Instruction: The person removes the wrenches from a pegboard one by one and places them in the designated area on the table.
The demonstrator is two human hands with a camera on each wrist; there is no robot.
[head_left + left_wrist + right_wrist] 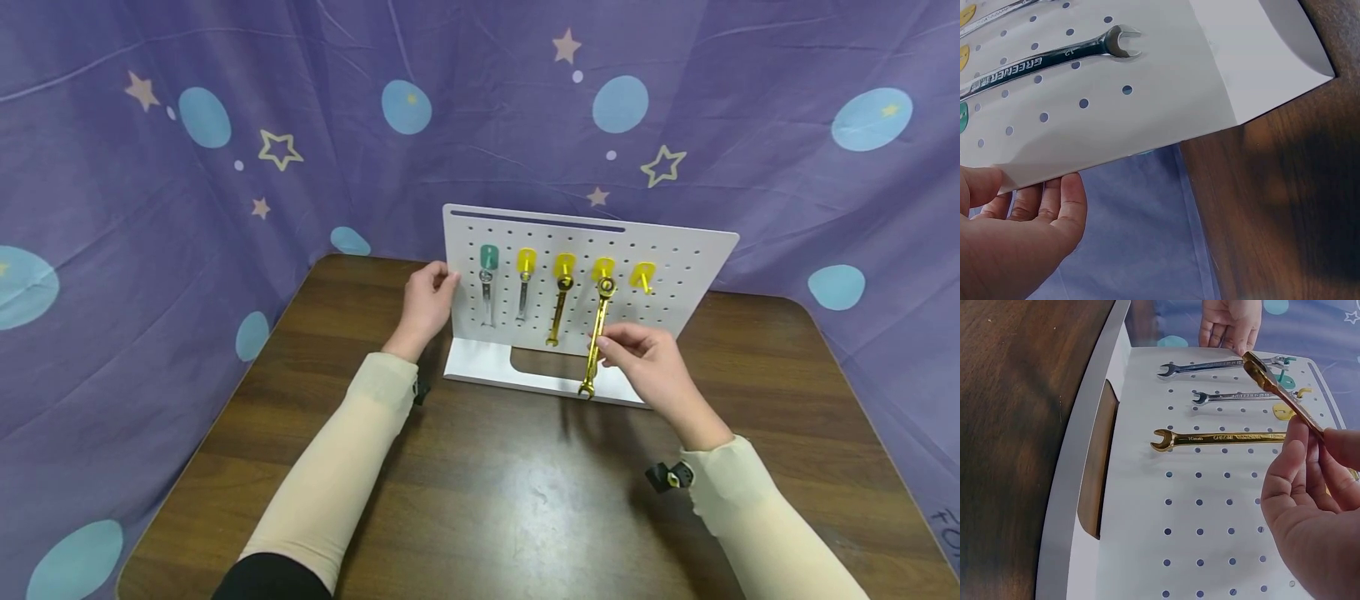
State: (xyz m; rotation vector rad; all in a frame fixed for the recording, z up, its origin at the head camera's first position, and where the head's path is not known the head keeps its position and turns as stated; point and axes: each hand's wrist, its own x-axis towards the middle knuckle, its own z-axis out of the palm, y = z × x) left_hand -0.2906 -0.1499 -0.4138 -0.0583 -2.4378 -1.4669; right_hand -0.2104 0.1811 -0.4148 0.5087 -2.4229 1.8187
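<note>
A white pegboard (686, 254) stands on the table. My left hand (427, 304) holds its left edge between thumb and fingers. In my right hand (652, 367), thumb and fingers pinch a gold combination wrench (592, 358) by the shaft, open end down. Its ring end is at the fourth hook (603, 267); whether the hook passes through the ring I cannot tell. Two silver wrenches (1035, 62) hang on the green hook (489, 255) and the yellow hook (527, 258) beside it. Another gold wrench (1222, 438) hangs from the third hook (565, 264).
At the right of the row, a yellow hook (642, 275) bears no wrench. The board's white base (480, 362) has a cutout and rests on the brown wooden table (495, 492). A purple patterned curtain (495, 100) hangs behind and at both sides.
</note>
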